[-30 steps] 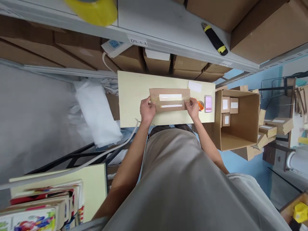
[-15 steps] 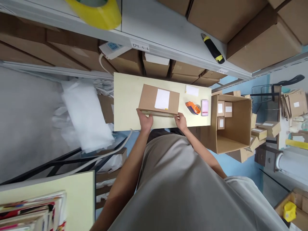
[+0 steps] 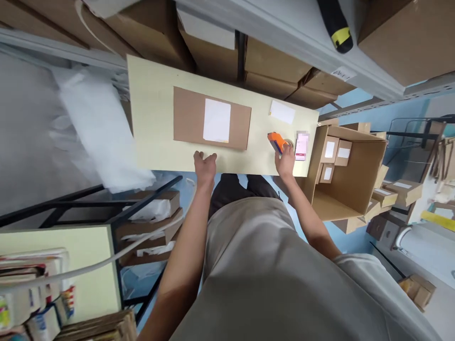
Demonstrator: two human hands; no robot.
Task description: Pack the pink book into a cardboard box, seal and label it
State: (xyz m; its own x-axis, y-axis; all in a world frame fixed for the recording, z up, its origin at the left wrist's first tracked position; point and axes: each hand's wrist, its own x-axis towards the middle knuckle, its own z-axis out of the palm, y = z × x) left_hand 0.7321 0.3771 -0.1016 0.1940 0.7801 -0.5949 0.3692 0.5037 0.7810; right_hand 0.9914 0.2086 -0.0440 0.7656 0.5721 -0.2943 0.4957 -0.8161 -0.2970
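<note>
A brown cardboard box (image 3: 190, 113) with a white label (image 3: 216, 121) lies on the cream tabletop (image 3: 152, 128). Just off its near edge is my left hand (image 3: 205, 168), open, fingers apart and holding nothing. Farther right, my right hand (image 3: 285, 163) has its fingers closed on the near end of an orange tape dispenser (image 3: 275, 139), which rests on the table; part of the dispenser is hidden by the fingers. Beside that hand lies a phone (image 3: 302, 146) with a lit pinkish screen. A white label slip (image 3: 282, 112) sits behind the dispenser.
To the right stands a large open carton (image 3: 366, 184) holding several small labelled boxes (image 3: 343, 152). A shelf (image 3: 270, 33) with a black and yellow cutter (image 3: 336, 26) overhangs the back. White packing film (image 3: 95, 128) hangs at left, above a second table (image 3: 95, 265) with books.
Both hands have let go of the box's near edge. My right hand has moved right onto the tape dispenser; my left hand has opened and drawn back slightly. The view has shifted.
</note>
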